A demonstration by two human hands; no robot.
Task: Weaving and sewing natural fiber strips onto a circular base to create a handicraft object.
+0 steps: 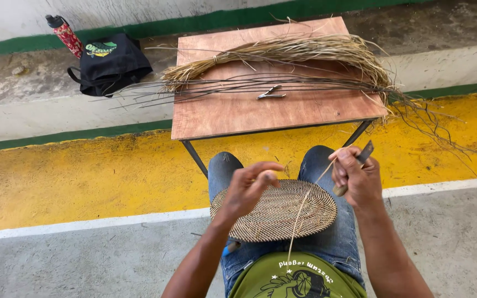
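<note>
A flat oval woven mat (282,212) rests on my lap across my jeans. My left hand (249,186) hovers over its left edge with fingers curled and pinched together; I cannot see anything in it. My right hand (355,176) is closed around a small knife with a dark blade (364,153), and a thin pale straw strand (299,218) runs from that hand down across the mat toward my green shirt.
A small wooden table (238,113) stands in front of my knees with a bundle of dried straw (299,52), dark thin stems (238,85) and metal pliers (270,94). A black bag (109,63) and a red bottle (66,36) lie at the back left.
</note>
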